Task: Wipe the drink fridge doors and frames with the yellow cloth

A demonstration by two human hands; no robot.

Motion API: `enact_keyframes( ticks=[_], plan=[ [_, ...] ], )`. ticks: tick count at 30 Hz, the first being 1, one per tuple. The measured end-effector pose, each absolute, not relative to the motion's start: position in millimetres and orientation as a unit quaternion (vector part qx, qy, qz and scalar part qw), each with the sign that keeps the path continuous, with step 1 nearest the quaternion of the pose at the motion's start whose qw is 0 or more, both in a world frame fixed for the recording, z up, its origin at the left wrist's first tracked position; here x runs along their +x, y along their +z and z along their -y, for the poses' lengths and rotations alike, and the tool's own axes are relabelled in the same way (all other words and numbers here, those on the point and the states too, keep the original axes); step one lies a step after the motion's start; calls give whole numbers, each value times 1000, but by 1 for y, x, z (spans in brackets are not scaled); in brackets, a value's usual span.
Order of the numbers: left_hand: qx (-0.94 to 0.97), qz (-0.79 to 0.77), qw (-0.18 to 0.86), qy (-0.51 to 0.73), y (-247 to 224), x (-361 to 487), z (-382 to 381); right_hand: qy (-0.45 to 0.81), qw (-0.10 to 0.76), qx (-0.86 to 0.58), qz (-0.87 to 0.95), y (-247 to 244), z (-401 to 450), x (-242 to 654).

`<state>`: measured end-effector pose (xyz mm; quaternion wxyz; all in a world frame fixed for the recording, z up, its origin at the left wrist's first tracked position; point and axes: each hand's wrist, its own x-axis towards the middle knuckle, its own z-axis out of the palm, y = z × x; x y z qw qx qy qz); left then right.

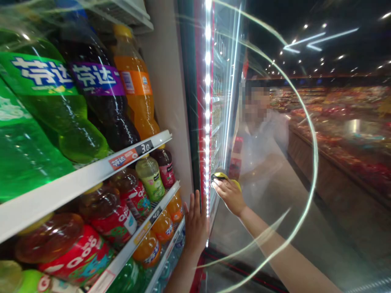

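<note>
My left hand (196,221) lies against the cooler's door frame beside the bright LED strip (207,101), its fingers stretched upward and holding nothing. Farther right, my right hand (229,194) grips a yellow-and-black cloth (236,185) against the inner face of the glass door (262,219). The black part pokes out at the fingertips and the yellow part shows behind the hand. Part of the cloth is hidden by my fingers.
Shelves of drink bottles fill the left: a green soda bottle (55,93), an orange soda bottle (136,89) and red-labelled juice bottles (73,248). A white shelf edge (88,175) juts toward me. Through or on the glass, a blurred person (259,138) shows.
</note>
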<state>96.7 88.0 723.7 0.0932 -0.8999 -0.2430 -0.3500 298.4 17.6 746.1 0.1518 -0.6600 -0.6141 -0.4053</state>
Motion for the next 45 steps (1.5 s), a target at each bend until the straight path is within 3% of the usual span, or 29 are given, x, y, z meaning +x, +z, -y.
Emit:
enact_keyframes(
  ticks=[3,7,10,15,22,30,34,40,45],
  plan=[
    [-893,247,94,-363,710,106,-96,-426,153,-655,605,729,-35,293],
    [-890,252,82,-371,698,115,-106,-401,94,-619,669,701,-27,300],
    [-902,232,75,-356,697,115,-110,-384,91,-630,669,721,-15,304],
    [-902,224,71,-362,700,116,-112,-397,159,-680,595,764,-31,292],
    [-893,234,94,-373,686,119,-115,-449,113,-587,664,711,-9,299],
    [-844,240,116,-465,663,150,-123,-475,182,-622,595,719,-30,293],
    [-824,226,113,-508,660,162,-133,-505,155,-565,633,707,-20,305],
    [-816,160,156,-534,672,190,-143,-566,175,-576,563,728,0,313],
    [-800,107,183,-562,684,208,-145,-589,112,-546,585,717,27,327]
  ],
)
